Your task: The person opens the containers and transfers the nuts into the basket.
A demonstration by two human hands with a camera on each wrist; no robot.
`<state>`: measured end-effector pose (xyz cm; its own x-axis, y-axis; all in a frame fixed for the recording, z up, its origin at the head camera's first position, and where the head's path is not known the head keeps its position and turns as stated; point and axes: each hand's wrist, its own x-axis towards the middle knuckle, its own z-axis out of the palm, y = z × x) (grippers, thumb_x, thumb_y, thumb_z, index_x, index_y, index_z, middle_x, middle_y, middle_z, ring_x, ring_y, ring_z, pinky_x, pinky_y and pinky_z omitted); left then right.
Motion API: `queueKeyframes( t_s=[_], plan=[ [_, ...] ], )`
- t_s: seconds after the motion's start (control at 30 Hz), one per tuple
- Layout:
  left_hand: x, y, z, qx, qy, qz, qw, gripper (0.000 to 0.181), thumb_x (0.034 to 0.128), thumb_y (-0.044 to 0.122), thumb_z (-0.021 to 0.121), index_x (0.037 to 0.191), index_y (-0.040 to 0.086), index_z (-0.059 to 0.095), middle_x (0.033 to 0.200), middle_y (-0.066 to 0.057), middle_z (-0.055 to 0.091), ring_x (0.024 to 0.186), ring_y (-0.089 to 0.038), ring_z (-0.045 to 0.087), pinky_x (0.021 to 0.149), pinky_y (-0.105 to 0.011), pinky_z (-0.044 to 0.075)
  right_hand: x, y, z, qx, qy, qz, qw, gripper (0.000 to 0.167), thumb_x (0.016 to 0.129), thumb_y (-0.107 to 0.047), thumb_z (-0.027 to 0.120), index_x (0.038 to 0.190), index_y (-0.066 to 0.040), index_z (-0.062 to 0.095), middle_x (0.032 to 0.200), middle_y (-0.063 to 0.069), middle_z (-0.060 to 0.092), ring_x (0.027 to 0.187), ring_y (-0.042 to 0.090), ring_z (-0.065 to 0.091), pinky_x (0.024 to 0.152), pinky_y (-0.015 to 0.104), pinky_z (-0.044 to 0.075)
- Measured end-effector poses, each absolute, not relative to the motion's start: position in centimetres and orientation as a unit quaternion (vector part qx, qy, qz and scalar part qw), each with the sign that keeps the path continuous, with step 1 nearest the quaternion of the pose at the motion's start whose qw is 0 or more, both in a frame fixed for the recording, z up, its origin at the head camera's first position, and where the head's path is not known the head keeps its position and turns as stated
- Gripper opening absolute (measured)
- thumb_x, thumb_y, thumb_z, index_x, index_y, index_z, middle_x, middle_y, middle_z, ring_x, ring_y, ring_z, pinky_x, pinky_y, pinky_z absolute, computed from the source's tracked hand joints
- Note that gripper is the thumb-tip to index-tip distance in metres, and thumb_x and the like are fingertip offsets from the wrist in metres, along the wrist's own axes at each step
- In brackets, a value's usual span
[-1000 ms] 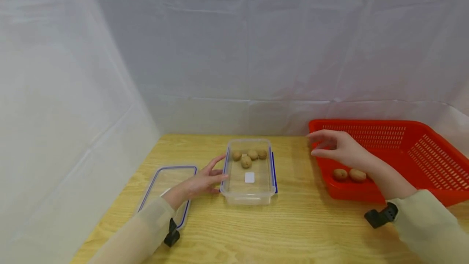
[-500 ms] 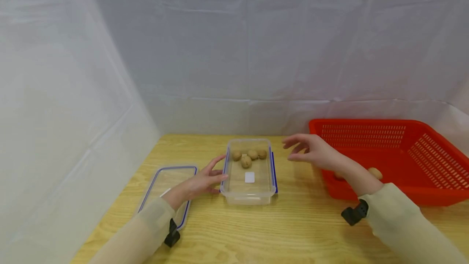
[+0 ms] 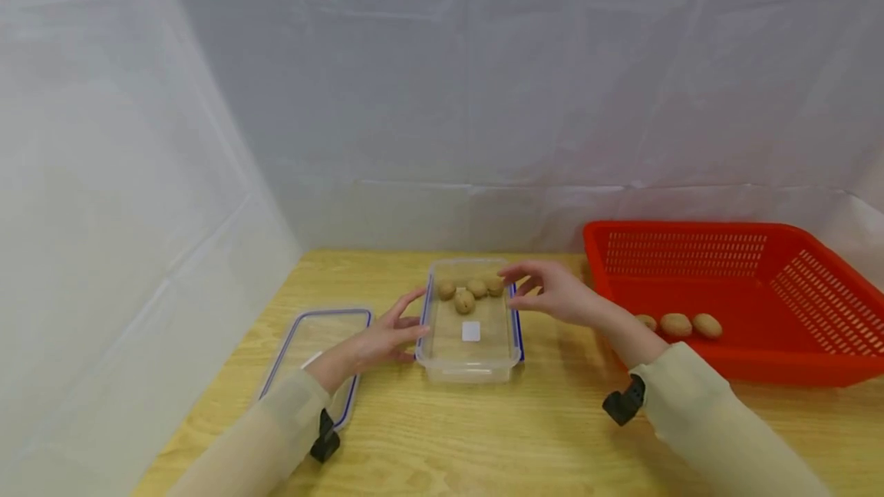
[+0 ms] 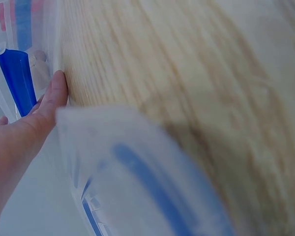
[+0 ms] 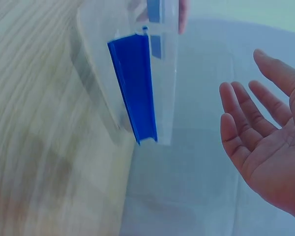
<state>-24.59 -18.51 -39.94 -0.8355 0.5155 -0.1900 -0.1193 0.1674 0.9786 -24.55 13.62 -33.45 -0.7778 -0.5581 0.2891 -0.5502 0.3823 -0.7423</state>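
Observation:
A clear plastic food container [image 3: 449, 347] with blue latches stands mid-table and has several walnuts [image 3: 464, 301] gathered toward its far end. My left hand [image 3: 380, 342] touches its left side with spread fingers; the left wrist view shows that hand's fingers [image 4: 54, 96] by a blue latch [image 4: 18, 78]. Over the container's right rim hovers my right hand [image 3: 549, 294], fingers bent and apart from the thumb. In the right wrist view I see the right palm [image 5: 273, 152] with nothing held in it. Another blue latch [image 5: 135, 88] hangs down the container's side there.
To the right sits a red plastic basket [image 3: 794, 366] with walnuts [image 3: 675, 325] near its front left corner. A clear lid with a blue seal [image 3: 334, 314] lies left of the container, partly under the left forearm. White sheeting [image 3: 470, 98] rises behind the wooden table [image 3: 552, 436].
My right hand has moved left from above the basket to the container's right rim, uncovering walnuts in the basket. The left hand and the container have stayed in place.

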Motion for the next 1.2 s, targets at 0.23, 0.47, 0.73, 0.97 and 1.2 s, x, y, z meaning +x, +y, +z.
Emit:
queueKeyframes(
  t_s=[0.23, 0.47, 0.73, 0.97, 1.2],
  plan=[
    [-24.4, -18.5, -39.7, 0.14, 0.721, 0.63, 0.253, 0.076, 0.1001, 0.016, 0.056, 0.157, 0.024, 0.006, 0.15, -0.033, 0.021, 0.125, -0.045, 0.044, 0.089, -0.049, 0.048, -25.5, 11.3, -34.5, -0.345, 0.835, -0.428, 0.002, 0.041, 0.083, -0.002, 0.075, 0.121, 0.007, 0.06, 0.108, 0.022, 0.065, 0.085, 0.025, 0.065, 0.075, 0.038, 0.054],
    [-24.5, -18.4, -39.9, 0.14, 0.722, 0.629, 0.254, 0.076, 0.1003, 0.016, 0.055, 0.157, 0.023, 0.005, 0.15, -0.033, 0.023, 0.124, -0.044, 0.046, 0.087, -0.046, 0.049, -26.7, 9.7, -35.5, -0.341, 0.831, -0.44, 0.021, 0.044, 0.083, -0.001, 0.075, 0.122, 0.008, 0.058, 0.112, 0.024, 0.064, 0.089, 0.027, 0.066, 0.079, 0.036, 0.054],
    [-24.4, -18.5, -39.8, 0.142, 0.722, 0.628, 0.254, 0.076, 0.1004, 0.016, 0.055, 0.157, 0.023, 0.005, 0.15, -0.033, 0.023, 0.126, -0.045, 0.044, 0.089, -0.05, 0.048, -28.2, 8.2, -36.3, -0.343, 0.827, -0.443, 0.034, 0.045, 0.082, 0.0, 0.076, 0.123, 0.009, 0.057, 0.114, 0.027, 0.061, 0.092, 0.03, 0.066, 0.082, 0.036, 0.053],
    [-24.3, -18.5, -39.6, 0.138, 0.722, 0.628, 0.256, 0.076, 0.1003, 0.017, 0.055, 0.157, 0.023, 0.005, 0.15, -0.033, 0.023, 0.126, -0.045, 0.043, 0.09, -0.051, 0.047, -28.9, 7.2, -36.8, -0.341, 0.842, -0.413, 0.068, 0.047, 0.083, 0.001, 0.075, 0.126, 0.007, 0.056, 0.12, 0.026, 0.059, 0.101, 0.036, 0.062, 0.085, 0.036, 0.051],
    [-24.1, -18.5, -39.4, 0.134, 0.721, 0.63, 0.256, 0.076, 0.1, 0.017, 0.056, 0.157, 0.023, 0.005, 0.15, -0.034, 0.021, 0.128, -0.046, 0.041, 0.09, -0.051, 0.047, -29.2, 6.7, -37.3, -0.313, 0.865, -0.384, 0.072, 0.049, 0.083, 0.0, 0.075, 0.128, 0.004, 0.056, 0.127, 0.021, 0.058, 0.106, 0.032, 0.06, 0.088, 0.038, 0.05]
  ],
)
